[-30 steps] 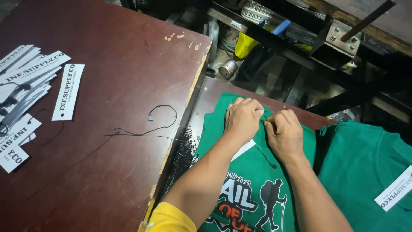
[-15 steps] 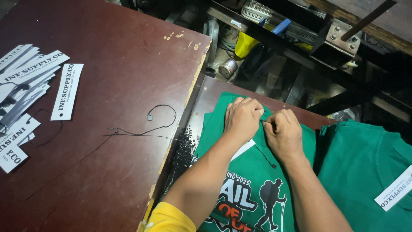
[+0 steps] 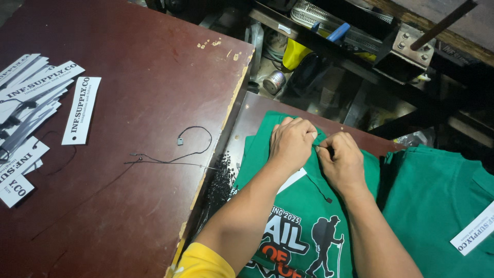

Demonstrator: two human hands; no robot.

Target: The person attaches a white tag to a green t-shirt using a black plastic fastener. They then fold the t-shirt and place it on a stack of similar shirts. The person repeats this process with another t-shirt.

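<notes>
Both hands at the collar end of a green T-shirt (image 3: 309, 216) lying flat on a lower dark board, just right of the dark red desk (image 3: 128, 154). Left hand (image 3: 292, 143) knuckles up, fingers curled down onto the neckline; right hand (image 3: 342, 162) just beside it, fingertips meeting the left's. Fingers of both hands drawn together, pinched on something small at the collar; too small to tell what. A thin black string (image 3: 319, 188) trails from under the right hand down over the shirt front. White slip of a tag (image 3: 292, 180) shows under the left wrist.

Shirt print: white and orange lettering, black hiker figure, toward the near edge.

Second green shirt (image 3: 437, 206) to the right, touching the first, with a white rectangular tag (image 3: 472, 236) lying on it, black print.

On the desk, far left: fanned heap of white paper tags (image 3: 25, 103), long narrow rectangles, black print; one lies apart, upright (image 3: 81, 110). Mid-desk, a loose black string loop with small seal (image 3: 180, 146). Heap of black strings (image 3: 218, 177) at the desk's right edge.
</notes>
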